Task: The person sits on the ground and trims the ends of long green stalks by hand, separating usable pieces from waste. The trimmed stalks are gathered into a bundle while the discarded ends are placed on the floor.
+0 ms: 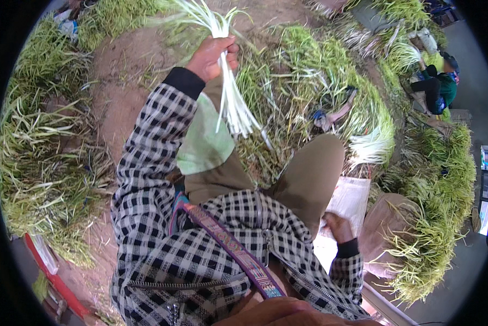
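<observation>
My left hand (217, 57) is closed around a bunch of slender white-stemmed stalks (231, 100), apparently garlic chives. Their pale stems hang down toward my knees, and the yellow-green leaves fan out above my fist. Below the bunch, a light green cloth (205, 140) covers part of one trouser leg. At my other side, my right hand (339, 228) is low beside my thigh, over a white sheet or sack (352, 195). Its fingers look curled, but whether they grip anything is hidden. A neat bundle of white stems (370, 146) lies beyond my right knee.
Loose greens (305, 73) are heaped before me, with more piles at left (48, 163) and right (439, 195). A pinkish cloth strip (337, 114) lies on the heap. A brown sack (390, 228) sits at right. Another person (439, 83) sits at far right among greens.
</observation>
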Tool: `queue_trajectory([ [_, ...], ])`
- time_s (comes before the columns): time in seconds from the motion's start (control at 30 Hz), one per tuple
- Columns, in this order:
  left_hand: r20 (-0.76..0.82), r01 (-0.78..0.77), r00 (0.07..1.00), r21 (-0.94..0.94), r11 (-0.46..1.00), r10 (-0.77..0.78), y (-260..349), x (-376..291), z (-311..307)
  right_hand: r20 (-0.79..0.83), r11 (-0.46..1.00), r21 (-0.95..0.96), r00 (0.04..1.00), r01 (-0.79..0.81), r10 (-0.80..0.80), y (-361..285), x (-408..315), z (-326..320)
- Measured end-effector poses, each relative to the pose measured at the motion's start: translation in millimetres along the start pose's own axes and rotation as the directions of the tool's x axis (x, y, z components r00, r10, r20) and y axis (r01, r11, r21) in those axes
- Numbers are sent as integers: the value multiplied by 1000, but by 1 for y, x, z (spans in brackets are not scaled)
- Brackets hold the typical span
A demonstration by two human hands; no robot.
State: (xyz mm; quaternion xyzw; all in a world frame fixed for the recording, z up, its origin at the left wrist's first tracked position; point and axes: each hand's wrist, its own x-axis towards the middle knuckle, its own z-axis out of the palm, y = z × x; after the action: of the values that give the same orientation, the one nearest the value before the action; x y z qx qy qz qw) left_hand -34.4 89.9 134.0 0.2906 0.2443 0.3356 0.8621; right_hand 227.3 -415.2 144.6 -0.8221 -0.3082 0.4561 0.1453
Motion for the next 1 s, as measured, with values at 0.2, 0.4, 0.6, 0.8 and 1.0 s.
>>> queue_trajectory([
  [0.2, 34, 166, 986, -153, 974, -163, -51, -9, -25, -293, 884, -76, 838, 460, -461, -142, 48, 0],
  [0.4, -35, 186, 981, -138, 973, -193, -79, -23, -5, -45, 760, 386, 834, 522, -550, -200, 125, 54],
  [0.6, -111, 217, 968, -81, 973, -225, -101, -28, -5, -89, 735, 293, 783, 611, -616, -227, 132, 83],
  [0.8, -73, 225, 970, -110, 968, -234, -120, -26, -19, -62, 800, 336, 859, 497, -508, -196, 113, 75],
  [1.0, -116, 280, 945, -199, 939, -307, -123, -34, -10, 192, 891, 412, 938, 190, -288, -156, 119, 90],
])
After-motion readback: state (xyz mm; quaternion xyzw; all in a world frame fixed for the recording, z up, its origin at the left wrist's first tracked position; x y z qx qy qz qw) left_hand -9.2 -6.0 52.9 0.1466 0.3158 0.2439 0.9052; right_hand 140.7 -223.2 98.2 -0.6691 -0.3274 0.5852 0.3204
